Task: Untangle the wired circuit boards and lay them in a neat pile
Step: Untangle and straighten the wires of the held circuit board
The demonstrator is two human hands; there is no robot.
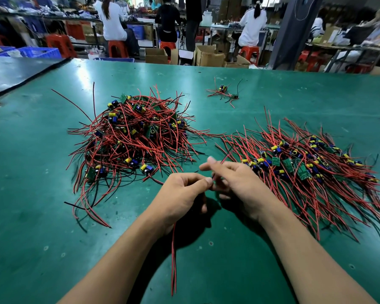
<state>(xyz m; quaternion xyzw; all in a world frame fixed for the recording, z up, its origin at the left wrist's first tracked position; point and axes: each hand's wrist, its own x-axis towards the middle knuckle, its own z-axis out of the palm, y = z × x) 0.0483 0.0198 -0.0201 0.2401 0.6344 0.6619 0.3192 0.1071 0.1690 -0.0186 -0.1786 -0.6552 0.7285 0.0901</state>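
We saw a green surface (250, 260) carrying a tangled heap (132, 137) of wired circuit boards on its left. A flatter, combed-out pile (305, 170) lay on its right. A small cluster (223, 92) of boards lay farther back.

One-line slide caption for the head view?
Over a green table, the left hand and right hand pinch red wires between a tangled heap and a laid-out pile of wired circuit boards.

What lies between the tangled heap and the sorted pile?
In the head view, a strip of bare green table, crossed only by stray wire ends. At its near end the left hand and right hand hold red wires.
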